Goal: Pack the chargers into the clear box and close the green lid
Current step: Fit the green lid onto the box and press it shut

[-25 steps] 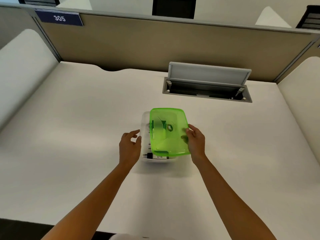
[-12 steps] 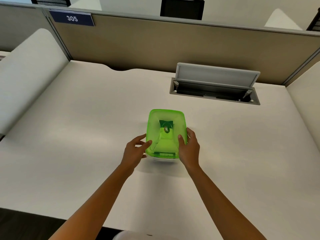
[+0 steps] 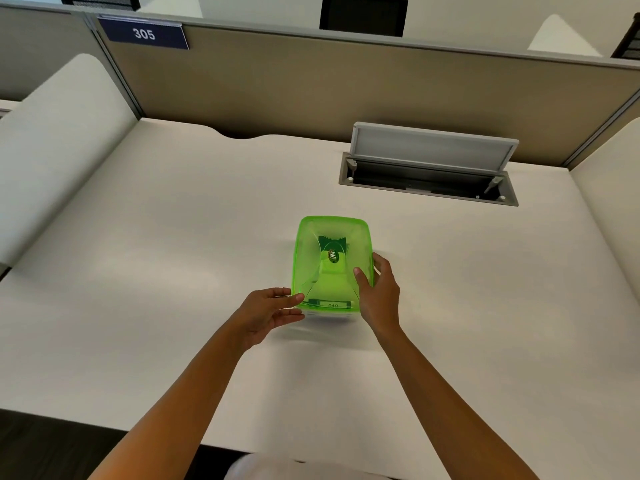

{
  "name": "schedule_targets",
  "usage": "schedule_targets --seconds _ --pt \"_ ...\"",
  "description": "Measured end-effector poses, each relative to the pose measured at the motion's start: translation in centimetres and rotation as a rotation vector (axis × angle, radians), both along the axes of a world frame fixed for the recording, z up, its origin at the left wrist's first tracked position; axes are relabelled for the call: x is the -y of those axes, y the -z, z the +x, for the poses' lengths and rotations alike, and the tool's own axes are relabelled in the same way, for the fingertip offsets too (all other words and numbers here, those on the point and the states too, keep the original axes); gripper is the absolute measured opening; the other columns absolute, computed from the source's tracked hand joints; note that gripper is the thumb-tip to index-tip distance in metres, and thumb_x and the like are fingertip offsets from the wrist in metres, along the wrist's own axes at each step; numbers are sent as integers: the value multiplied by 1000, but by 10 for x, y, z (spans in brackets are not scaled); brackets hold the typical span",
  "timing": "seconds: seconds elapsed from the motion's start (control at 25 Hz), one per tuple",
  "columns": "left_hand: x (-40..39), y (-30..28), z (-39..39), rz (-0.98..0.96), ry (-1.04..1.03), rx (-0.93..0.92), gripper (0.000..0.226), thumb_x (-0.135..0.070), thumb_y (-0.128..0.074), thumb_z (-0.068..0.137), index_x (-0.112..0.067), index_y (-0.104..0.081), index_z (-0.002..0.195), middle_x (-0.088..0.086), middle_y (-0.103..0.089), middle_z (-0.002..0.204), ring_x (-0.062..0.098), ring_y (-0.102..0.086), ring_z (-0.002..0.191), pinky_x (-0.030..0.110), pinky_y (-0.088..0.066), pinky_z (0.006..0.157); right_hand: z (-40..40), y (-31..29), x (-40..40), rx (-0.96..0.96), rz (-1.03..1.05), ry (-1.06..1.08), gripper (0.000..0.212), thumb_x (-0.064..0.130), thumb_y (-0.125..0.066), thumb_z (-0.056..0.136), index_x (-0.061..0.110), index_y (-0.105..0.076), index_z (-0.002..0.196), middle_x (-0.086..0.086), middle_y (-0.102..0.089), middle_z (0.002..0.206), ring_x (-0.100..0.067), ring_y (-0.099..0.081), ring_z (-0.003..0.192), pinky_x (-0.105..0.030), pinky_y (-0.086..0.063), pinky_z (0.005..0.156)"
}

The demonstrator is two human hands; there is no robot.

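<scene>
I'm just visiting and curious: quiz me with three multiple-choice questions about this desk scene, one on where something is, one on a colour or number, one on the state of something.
1. Where is the right hand?
A. On the right edge of the green lid
B. Inside the cable hatch
C. Flat on the desk, far from the box

2. What number is on the blue sign?
A. 503
B. 305
C. 350

3. What state is the desk's grey cable hatch in?
A. Flap shut flat
B. Flap missing
C. Flap raised open

Answers:
1. A, its thumb lies on the lid's top and its fingers wrap the right edge.
2. B, white digits read 305 on the partition sign.
3. C, the flap stands up behind the dark recess.
</scene>
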State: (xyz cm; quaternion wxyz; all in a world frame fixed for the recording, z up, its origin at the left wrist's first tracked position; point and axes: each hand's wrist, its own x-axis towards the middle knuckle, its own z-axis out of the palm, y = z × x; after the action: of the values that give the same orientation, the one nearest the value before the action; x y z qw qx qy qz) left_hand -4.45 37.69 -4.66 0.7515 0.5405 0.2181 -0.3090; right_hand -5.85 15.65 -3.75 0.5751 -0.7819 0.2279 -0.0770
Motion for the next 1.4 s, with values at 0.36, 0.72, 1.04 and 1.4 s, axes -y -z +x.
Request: schedule_targets --seconds 0.36,0.72,1.04,1.4 --pt "0 -7 8 9 107 -33 13 6 -68 83 7 -70 96 15 -76 91 28 -73 79 31 -62 68 -2 0 1 5 14 -1 44 23 -63 94 15 -51 135 -5 -61 130 -14 -56 106 -20 -45 85" --pt "-2 -10 12 33 140 -34 12 7 -67 85 7 -71 95 13 -77 89 24 -74 72 29 -62 67 -2 1 0 1 34 2 43 24 -63 94 16 -51 135 -6 -61 131 -21 -59 112 -23 -46 84" --pt "3 -8 -3 149 72 -62 47 -20 -85 72 10 -63 101 25 -68 99 31 -74 78 33 -63 65 -6 2 5 -22 64 -42 55 30 -71 88 19 -48 137 6 -59 121 -15 -60 106 -11 -46 78" --pt "14 3 -12 46 -33 -29 11 -5 -69 88 4 -64 84 23 -71 81 28 -75 72 30 -62 63 -13 4 5 -22 117 -53 62 26 -76 83 21 -47 138 12 -59 114 7 -58 93 3 -43 65"
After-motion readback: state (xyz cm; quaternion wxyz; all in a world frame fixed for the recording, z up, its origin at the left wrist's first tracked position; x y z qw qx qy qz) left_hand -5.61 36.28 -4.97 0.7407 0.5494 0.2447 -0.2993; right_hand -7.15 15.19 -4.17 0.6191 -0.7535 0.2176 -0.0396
